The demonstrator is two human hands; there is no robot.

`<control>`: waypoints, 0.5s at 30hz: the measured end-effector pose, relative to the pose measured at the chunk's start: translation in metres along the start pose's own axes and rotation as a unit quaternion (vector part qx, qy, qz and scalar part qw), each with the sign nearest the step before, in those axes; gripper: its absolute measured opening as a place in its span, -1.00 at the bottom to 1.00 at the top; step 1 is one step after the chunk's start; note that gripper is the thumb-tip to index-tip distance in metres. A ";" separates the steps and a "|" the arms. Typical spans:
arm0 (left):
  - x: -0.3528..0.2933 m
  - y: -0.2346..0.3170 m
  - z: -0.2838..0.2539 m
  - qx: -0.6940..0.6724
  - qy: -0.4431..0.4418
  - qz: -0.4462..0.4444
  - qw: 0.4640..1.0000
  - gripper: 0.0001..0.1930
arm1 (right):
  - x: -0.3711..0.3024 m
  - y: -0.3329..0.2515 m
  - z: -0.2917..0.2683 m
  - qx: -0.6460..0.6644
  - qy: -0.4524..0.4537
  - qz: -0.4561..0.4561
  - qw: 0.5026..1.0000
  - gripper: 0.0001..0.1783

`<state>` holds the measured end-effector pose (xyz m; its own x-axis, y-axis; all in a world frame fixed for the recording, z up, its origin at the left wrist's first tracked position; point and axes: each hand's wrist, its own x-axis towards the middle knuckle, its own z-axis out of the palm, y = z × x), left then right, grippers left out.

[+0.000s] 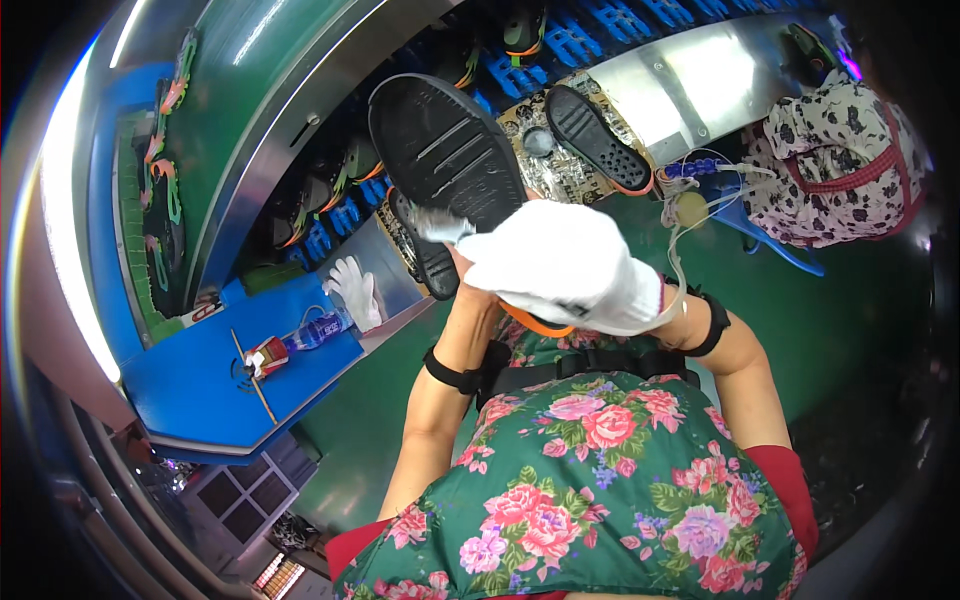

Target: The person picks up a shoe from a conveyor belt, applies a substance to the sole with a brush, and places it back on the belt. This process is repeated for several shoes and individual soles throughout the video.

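A large black shoe sole [440, 140] with an orange edge is raised in front of me, its ribbed face showing. My left hand [468, 268] grips it from below, mostly hidden behind the glove and the sole. My right hand [565, 262], in a white glove, is closed over the sole's lower part. From its fingers sticks out a brush [440, 225] with pale bristles, blurred and against the sole. Another black sole [598, 140] lies on a patterned board beside a small round cup [540, 142]. A further black sole [432, 262] rests left of the raised one, partly covered.
On the blue table [190, 390] at left are a white glove [354, 292], a plastic bottle [320, 328] and a red-and-white container [266, 357] with a stick. Behind runs a conveyor with blue racks [570, 40]. A floral cloth [830, 165] covers something at right, near thin tubes [685, 215].
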<state>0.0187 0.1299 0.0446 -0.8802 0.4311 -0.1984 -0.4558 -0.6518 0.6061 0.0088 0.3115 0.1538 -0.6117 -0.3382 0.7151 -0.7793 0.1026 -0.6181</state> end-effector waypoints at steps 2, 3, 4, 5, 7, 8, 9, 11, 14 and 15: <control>0.001 0.005 0.012 0.111 0.024 0.020 0.993 -0.03 | 0.004 0.005 -0.011 0.033 0.034 0.011 0.999 -0.70; 0.002 0.007 0.019 -0.183 -0.087 0.032 0.979 -0.39 | 0.003 0.009 -0.015 0.037 0.047 0.036 0.998 -0.71; 0.000 0.006 0.018 -0.231 -0.045 0.001 0.972 -0.36 | 0.000 0.013 -0.019 0.001 0.037 0.033 0.999 -0.66; -0.002 0.009 0.028 -0.193 -0.011 0.019 0.981 -0.35 | -0.003 0.011 -0.018 0.001 0.036 0.033 0.999 -0.66; 0.006 0.003 0.015 -0.140 -0.032 0.026 0.989 0.31 | -0.012 0.007 -0.008 -0.072 -0.017 -0.025 0.997 -0.61; 0.012 0.003 0.009 -0.117 -0.074 0.008 0.990 0.28 | -0.017 0.004 -0.003 -0.010 -0.028 0.007 1.000 -0.57; 0.013 -0.003 0.008 -0.145 -0.101 0.005 0.984 0.29 | -0.024 0.006 0.001 0.042 -0.023 0.030 0.998 -0.61; 0.013 0.008 0.010 -0.116 -0.104 0.025 0.987 0.30 | -0.018 0.008 -0.011 0.064 -0.024 0.027 0.997 -0.66; 0.010 0.017 0.027 -0.216 -0.041 0.031 0.975 0.30 | -0.017 0.015 -0.020 0.006 0.000 0.024 1.000 -0.68; 0.011 0.017 0.029 -0.216 -0.038 0.031 0.975 0.30 | -0.017 0.011 -0.018 -0.027 -0.001 0.006 1.000 -0.67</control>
<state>0.0050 0.1414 0.0752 -0.9027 0.4176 -0.1034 -0.4302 -0.8729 0.2301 0.0083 0.3358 0.1406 -0.6214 -0.3392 0.7063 -0.7777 0.1572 -0.6087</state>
